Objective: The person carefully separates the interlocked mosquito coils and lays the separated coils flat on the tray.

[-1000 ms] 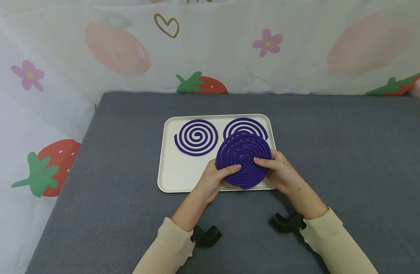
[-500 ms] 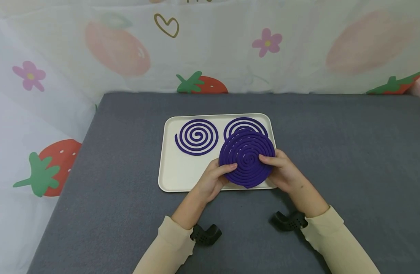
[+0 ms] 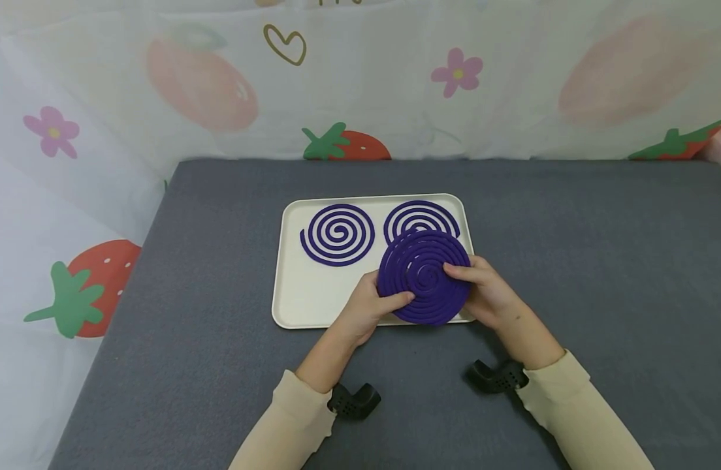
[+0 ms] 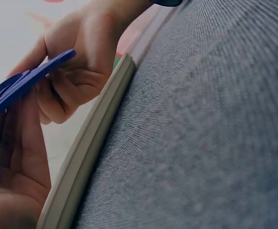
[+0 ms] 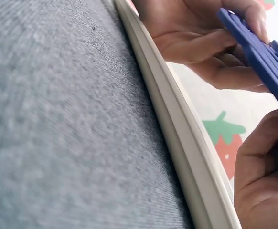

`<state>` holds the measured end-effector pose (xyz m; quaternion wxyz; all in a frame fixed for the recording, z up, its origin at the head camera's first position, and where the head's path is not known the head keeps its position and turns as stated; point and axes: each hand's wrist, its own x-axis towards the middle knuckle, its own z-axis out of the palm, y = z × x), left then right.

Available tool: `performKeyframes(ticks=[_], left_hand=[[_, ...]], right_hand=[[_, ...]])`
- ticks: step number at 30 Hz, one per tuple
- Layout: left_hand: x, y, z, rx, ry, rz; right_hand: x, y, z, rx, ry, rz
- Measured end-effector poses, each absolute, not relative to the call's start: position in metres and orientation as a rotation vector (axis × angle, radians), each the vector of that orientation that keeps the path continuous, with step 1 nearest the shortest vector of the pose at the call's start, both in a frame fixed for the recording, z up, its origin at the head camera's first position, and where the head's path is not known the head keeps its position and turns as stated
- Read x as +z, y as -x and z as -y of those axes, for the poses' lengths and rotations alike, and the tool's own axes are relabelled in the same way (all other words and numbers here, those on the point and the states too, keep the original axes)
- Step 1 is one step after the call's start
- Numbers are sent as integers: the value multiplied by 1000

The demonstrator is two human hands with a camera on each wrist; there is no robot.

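Note:
A purple spiral disc [image 3: 433, 295], its coils packed close together, is held between both hands above the front right part of a cream tray [image 3: 307, 297]. My left hand [image 3: 365, 309] grips its left edge, thumb on the face and fingers underneath. At the right edge, my right hand [image 3: 491, 295] pinches it with the thumb near the spiral's centre. On the tray's back left lies a purple open spiral [image 3: 339, 230]. Another purple open spiral [image 3: 418, 202] lies back right, its front part hidden by the held disc. Both wrist views show the disc [image 4: 34, 78] edge-on, tilted.
The tray rests on a grey cloth-covered table [image 3: 572, 261]. Behind and to the left hangs a pale curtain [image 3: 366, 78] printed with strawberries and flowers. Black wrist cameras [image 3: 354, 401] sit below both hands.
The held disc has shifted slightly right, then a little down towards the person, showing more of the back right spiral. My left thumb has slid lower on its face. Both hands keep their hold.

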<state>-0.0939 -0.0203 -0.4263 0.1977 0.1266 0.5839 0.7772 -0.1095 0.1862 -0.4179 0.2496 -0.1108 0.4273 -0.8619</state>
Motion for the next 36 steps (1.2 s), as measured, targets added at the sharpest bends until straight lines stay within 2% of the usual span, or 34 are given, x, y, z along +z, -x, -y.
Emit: performKeyframes(ticks=[10,28,36], left_hand=[[-427,95,17,2087,-360,-1749],[-431,96,15,2100,-351,-1834],[-432,95,14,2128,-260,-1914]], right_hand=[[-414,109,-188,-2327,173,-1269],[-413,111,-186,-2281,146,-1441],[-414,109,-183,-2210,130,-1566]])
